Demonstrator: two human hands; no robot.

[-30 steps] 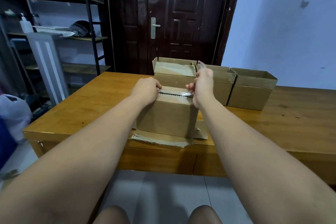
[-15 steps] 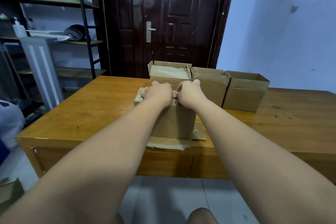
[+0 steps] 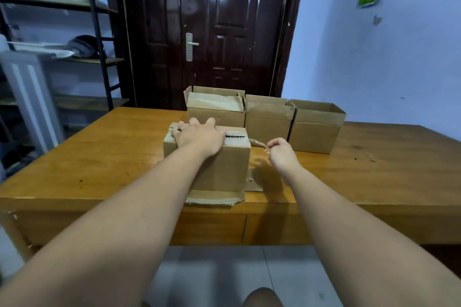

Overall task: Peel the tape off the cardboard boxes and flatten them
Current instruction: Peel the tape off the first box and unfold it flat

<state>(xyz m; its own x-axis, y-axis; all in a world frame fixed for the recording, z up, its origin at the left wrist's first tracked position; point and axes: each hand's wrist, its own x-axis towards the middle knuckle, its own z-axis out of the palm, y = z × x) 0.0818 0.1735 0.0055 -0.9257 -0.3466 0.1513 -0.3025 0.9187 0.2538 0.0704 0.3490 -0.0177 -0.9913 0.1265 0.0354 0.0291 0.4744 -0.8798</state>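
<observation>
A person is holding down a closed brown cardboard box (image 3: 219, 164) and pinching a strip of clear tape (image 3: 259, 143).
The left hand (image 3: 199, 136) is lying flat on the lid, fingers straight and spread. The right hand (image 3: 280, 152), just right of the box, is gripping the tape between curled fingertips. The box is sitting near the front edge of an orange-brown wooden table (image 3: 99, 164), its long side and taped seam running left to right. Three open cardboard boxes (image 3: 268, 117) are standing behind it, before a dark glossy door (image 3: 212, 32).
</observation>
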